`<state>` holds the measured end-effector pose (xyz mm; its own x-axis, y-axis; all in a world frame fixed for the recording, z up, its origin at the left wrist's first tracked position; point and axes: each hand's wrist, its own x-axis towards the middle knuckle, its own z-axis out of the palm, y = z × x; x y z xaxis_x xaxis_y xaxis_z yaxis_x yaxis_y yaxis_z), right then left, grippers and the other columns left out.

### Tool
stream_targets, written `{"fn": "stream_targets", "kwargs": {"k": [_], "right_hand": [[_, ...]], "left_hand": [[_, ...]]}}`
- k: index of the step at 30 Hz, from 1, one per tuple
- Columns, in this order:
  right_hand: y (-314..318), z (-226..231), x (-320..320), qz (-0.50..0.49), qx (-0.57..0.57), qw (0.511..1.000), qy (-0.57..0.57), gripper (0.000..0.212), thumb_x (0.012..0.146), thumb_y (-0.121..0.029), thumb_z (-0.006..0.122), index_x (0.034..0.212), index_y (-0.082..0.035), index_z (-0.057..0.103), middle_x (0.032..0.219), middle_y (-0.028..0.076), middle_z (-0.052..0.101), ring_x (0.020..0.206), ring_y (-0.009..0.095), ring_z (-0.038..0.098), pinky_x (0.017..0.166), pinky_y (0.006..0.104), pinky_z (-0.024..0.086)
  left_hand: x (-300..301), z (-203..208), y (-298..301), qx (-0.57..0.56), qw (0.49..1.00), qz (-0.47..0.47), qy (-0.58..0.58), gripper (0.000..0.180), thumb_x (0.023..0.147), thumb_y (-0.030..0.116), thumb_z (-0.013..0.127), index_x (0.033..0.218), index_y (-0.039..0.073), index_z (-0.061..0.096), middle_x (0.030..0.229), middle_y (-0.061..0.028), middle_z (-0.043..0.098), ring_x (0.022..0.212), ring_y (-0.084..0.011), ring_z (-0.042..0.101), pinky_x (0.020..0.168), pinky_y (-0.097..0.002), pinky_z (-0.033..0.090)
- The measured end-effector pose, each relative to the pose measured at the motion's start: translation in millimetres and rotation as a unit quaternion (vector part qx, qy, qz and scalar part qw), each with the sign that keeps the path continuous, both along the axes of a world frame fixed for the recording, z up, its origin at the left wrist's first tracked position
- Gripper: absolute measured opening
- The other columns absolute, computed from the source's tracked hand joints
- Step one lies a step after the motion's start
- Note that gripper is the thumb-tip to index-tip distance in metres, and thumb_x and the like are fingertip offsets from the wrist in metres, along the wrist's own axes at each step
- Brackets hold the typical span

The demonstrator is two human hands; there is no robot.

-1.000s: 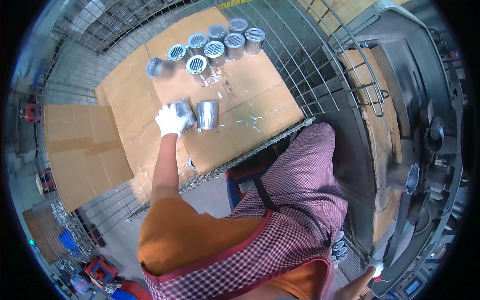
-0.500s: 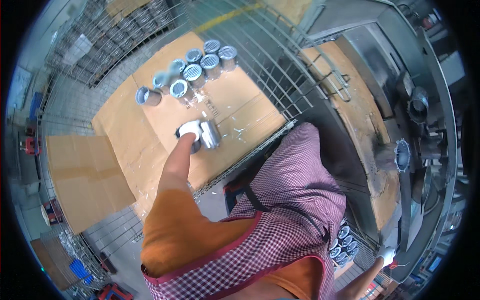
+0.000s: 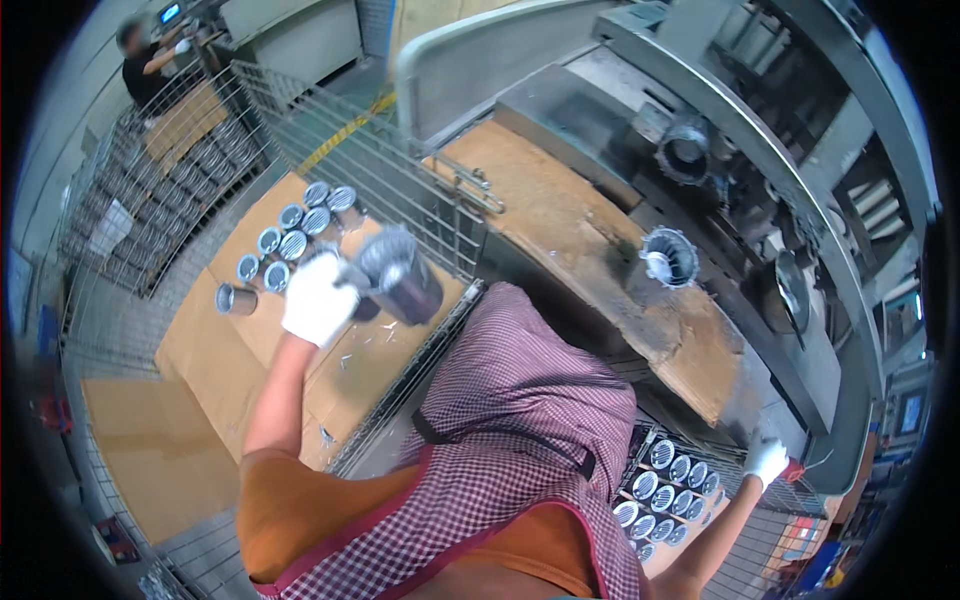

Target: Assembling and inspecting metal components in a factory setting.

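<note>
My left hand (image 3: pixel 318 302), in a white glove, is closed on a grey metal cylinder (image 3: pixel 408 280) with a ragged upper rim, held up above the cardboard sheet (image 3: pixel 190 345). A second dark cylinder partly shows beneath the same hand; whether it is held too I cannot make out. Beyond stand several metal cylinders with slatted tops (image 3: pixel 293 245), in rows on the cardboard. At lower right, my gloved right hand (image 3: pixel 766 460) is closed round a red-handled hook (image 3: pixel 795 470) with a thin curved metal end.
A wire cage (image 3: pixel 345 140) surrounds the cardboard. To the right, a worn wooden board (image 3: pixel 560 220) fronts a machine, with a ragged-rimmed cylinder (image 3: pixel 665 262) standing on it. Slatted-top cylinders (image 3: pixel 662 498) fill another cage at lower right. A person (image 3: pixel 148 68) works at far left.
My left hand has lifted the metal cylinder off the cardboard and upward. The view has swung right, showing more of the machine and the lower right cage. My right hand stays beside the red-handled hook.
</note>
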<state>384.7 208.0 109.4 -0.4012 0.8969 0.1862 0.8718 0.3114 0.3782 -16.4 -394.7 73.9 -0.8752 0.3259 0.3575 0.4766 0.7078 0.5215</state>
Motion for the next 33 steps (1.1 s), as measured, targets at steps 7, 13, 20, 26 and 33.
{"fn": "stream_targets", "kwargs": {"k": [7,13,20,26,33], "right_hand": [[38.8,-31.3,2.2,0.013,0.068,0.966,0.249,0.041,0.090,-0.041,0.053,0.082,-0.005,0.070,0.086,0.020,0.066,0.076,0.040,0.065,0.068,0.0491,0.049],[28.8,-30.3,-4.6,0.026,0.095,0.959,0.265,0.037,0.091,-0.039,0.055,0.081,-0.006,0.070,0.085,0.018,0.066,0.074,0.038,0.065,0.065,0.0467,0.050],[33.8,-37.0,-2.3,0.044,0.116,0.954,0.274,0.039,0.090,-0.040,0.057,0.082,-0.005,0.071,0.094,0.018,0.068,0.080,0.037,0.066,0.070,0.0443,0.052],[31.6,-38.8,-7.7,-0.020,0.160,0.925,0.344,0.033,0.090,-0.041,0.059,0.097,-0.012,0.071,0.090,0.013,0.069,0.078,0.034,0.066,0.068,0.0429,0.051],[17.5,-22.0,-20.4,-0.068,0.066,0.904,0.417,0.037,0.086,-0.038,0.056,0.115,-0.015,0.066,0.102,0.013,0.070,0.091,0.032,0.067,0.079,0.0427,0.052]], "left_hand": [[-117.1,137.9,112.9,0.101,0.974,-0.142,0.141,0.021,0.075,0.020,0.063,0.089,0.006,0.068,0.088,-0.0121,0.065,0.081,-0.0263,0.063,0.076,-0.0335,0.051],[-175.9,120.4,212.8,-0.203,0.954,-0.113,0.188,0.024,0.073,0.021,0.058,0.091,0.011,0.072,0.098,-0.0162,0.067,0.093,-0.0339,0.064,0.084,-0.0416,0.051],[-198.0,52.8,208.9,-0.254,0.961,-0.054,0.096,0.032,0.082,0.020,0.054,0.110,0.019,0.067,0.112,-0.0141,0.065,0.107,-0.0318,0.061,0.090,-0.0437,0.049],[-111.4,76.7,239.3,-0.173,0.961,-0.042,0.211,0.039,0.082,0.028,0.062,0.119,0.017,0.063,0.119,-0.0149,0.063,0.104,-0.0313,0.063,0.089,-0.0451,0.047],[20.2,49.3,348.7,-0.136,0.881,-0.351,0.286,0.059,0.070,0.053,0.073,0.115,0.016,0.067,0.123,-0.0099,0.062,0.106,-0.0324,0.059,0.092,-0.0426,0.042]]}}
